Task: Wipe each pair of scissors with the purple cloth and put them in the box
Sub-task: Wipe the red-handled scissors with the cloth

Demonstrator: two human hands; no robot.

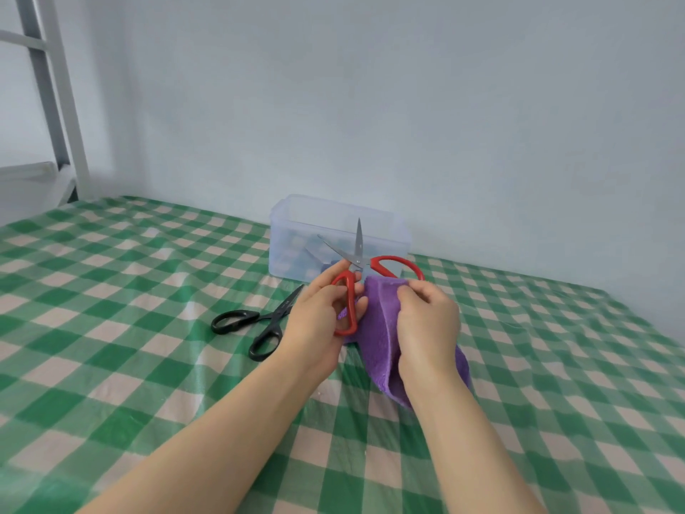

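My left hand grips the red scissors; my right hand pinches the purple cloth. Wipe each open blade pivot-to-tip.

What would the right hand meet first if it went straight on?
Probably the far handle loop of the red scissors, just past the purple cloth the right hand grips; the clear box stands behind. Depth is uncertain.

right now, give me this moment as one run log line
left hand: grips red-handled scissors, blades open | right hand: holds purple cloth by the handles | black scissors: on tablecloth | clear plastic box: behind
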